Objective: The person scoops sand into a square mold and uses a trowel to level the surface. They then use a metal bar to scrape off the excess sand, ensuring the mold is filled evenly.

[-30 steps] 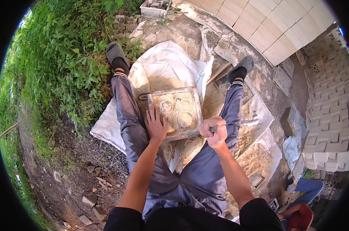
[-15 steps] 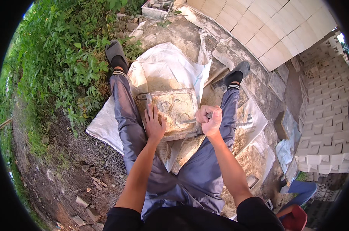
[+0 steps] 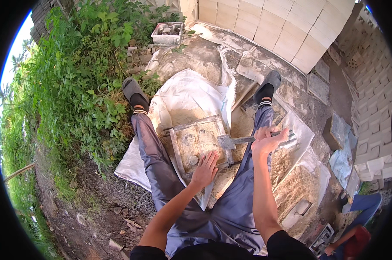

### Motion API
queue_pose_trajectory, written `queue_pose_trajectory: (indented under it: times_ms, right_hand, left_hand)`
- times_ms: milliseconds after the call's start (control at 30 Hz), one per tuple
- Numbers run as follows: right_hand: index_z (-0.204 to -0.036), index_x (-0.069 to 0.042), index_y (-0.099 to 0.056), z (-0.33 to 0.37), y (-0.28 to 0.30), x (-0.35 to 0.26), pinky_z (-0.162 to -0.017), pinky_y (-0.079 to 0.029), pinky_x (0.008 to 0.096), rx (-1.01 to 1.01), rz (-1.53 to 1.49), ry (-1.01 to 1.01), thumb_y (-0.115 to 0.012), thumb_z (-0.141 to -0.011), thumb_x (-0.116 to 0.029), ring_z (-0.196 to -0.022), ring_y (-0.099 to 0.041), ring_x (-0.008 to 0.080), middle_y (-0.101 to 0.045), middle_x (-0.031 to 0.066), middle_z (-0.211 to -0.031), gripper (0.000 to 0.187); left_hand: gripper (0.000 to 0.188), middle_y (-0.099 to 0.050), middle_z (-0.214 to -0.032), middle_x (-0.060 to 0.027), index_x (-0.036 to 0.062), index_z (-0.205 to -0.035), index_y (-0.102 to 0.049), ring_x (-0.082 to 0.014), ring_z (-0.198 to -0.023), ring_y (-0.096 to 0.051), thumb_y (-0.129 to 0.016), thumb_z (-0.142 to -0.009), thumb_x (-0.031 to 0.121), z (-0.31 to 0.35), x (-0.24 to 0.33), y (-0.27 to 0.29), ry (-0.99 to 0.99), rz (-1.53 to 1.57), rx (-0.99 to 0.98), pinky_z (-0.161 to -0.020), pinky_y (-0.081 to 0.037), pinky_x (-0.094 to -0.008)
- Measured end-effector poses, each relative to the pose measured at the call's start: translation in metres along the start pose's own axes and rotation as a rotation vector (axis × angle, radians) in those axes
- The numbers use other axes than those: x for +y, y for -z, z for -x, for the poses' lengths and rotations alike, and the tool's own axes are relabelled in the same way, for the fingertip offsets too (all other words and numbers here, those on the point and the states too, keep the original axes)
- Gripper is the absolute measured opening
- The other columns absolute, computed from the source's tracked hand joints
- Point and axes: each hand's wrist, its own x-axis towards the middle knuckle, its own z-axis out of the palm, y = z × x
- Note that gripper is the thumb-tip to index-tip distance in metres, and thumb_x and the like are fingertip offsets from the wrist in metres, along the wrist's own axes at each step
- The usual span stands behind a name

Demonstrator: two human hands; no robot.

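- Left hand (image 3: 203, 172): fingers straight, close together, holding nothing; fingertips at the powder (image 3: 206, 138), contact pressure cannot be told.
- Right hand (image 3: 267, 141): fingers clamped around the handle of a flat-bladed tool (image 3: 226, 142); blade overlaps the frame's right edge, touching or above not clear.
- Shallow frame (image 3: 177, 151): filled with powder, lying between the person's legs; round marks in the surface.
- Step, judged: working the powder surface by hand, tool held aside. Bringing the blade inward would call for lifting the left hand clear.
- Edges: raised rim all round; left leg (image 3: 154, 145) near one side, right leg (image 3: 244, 182) limiting the other. More room beyond the far rim, over white sacking (image 3: 189, 89).
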Motion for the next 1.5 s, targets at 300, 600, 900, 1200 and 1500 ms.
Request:
queue_pose_trajectory:
  times_ms: [300, 600, 900, 1200, 1500]
  right_hand:
    - [-0.055, -0.006, -0.035, -0.004, -0.048, 0.007, -0.040, -0.024, 0.0246, -0.312, 0.256, 0.141, -0.037, -0.094, -0.049, -0.044, -0.031, 0.0076, -0.033, -0.0027, -0.051, 0.058]
    - [-0.053, -0.009, -0.029, -0.030, -0.048, 0.035, -0.038, -0.022, 0.0232, -0.426, 0.329, 0.158, -0.033, -0.093, -0.054, -0.040, -0.029, 0.0064, -0.030, -0.0024, -0.048, 0.060]
    - [-0.052, -0.009, -0.030, -0.020, -0.061, 0.043, -0.037, -0.025, 0.0240, -0.532, 0.488, 0.205, -0.032, -0.092, -0.057, -0.039, -0.032, 0.0083, -0.033, -0.0011, -0.046, 0.062]
    - [-0.051, -0.008, -0.037, -0.032, -0.052, 0.034, -0.037, -0.027, 0.0244, -0.526, 0.414, 0.156, -0.034, -0.095, -0.048, -0.039, -0.035, 0.0079, -0.035, -0.0014, -0.046, 0.060]
    - [-0.051, -0.009, -0.030, -0.028, -0.060, 0.038, -0.036, -0.022, 0.0239, -0.548, 0.375, 0.107, -0.033, -0.095, -0.049, -0.038, -0.030, 0.0067, -0.030, -0.0029, -0.045, 0.059]
  left_hand:
    - [0.056, -0.034, -0.140, -0.0112, 0.0027, -0.139, -0.027, -0.0232, -0.129, -0.033, -0.036, -0.093, 0.033, -0.045, -0.019, -0.006, 0.178, -0.018, 0.009, -0.109, -0.015, -0.0472]
    - [0.055, -0.035, -0.137, -0.0171, -0.0018, -0.134, -0.031, -0.0325, -0.126, -0.034, -0.042, -0.090, 0.028, -0.042, -0.022, 0.002, 0.278, -0.107, 0.084, -0.109, -0.016, -0.0501]
    - [0.051, -0.024, -0.146, -0.0122, 0.0026, -0.137, -0.029, -0.0296, -0.135, -0.021, -0.039, -0.092, 0.025, -0.065, -0.036, -0.014, 0.207, -0.010, 0.153, -0.109, -0.017, -0.0492]
    - [0.053, -0.025, -0.145, -0.0112, 0.0014, -0.137, -0.030, -0.0281, -0.134, -0.022, -0.040, -0.091, 0.027, -0.041, -0.038, 0.001, 0.158, -0.095, 0.140, -0.110, -0.014, -0.0478]
    - [0.047, -0.027, -0.144, -0.0116, -0.0019, -0.130, -0.039, -0.0246, -0.137, -0.016, -0.037, -0.093, 0.027, -0.068, -0.003, -0.029, 0.182, -0.072, 0.187, -0.111, -0.010, -0.0480]
